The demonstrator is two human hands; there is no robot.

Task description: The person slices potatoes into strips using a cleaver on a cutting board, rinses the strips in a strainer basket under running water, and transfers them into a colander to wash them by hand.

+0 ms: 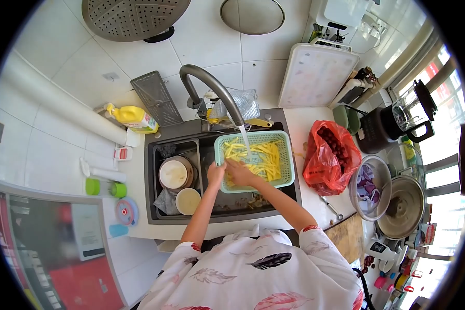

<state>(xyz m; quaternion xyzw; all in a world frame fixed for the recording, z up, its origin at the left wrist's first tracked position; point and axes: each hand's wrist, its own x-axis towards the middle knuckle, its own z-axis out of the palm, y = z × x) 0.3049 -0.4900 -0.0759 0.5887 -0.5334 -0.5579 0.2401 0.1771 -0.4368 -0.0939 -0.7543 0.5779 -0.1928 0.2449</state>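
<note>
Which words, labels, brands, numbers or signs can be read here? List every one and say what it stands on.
No text can be read with certainty.
Yellow bottle: printed label, too small and blurred to read.
Small red-and-white container: marking too blurred to read.
White bottle with a dark label: lettering too small to read.
Green basket: no writing shows.

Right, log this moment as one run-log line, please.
left hand: holding green basket | right hand: among yellow strips | faucet: running
</note>
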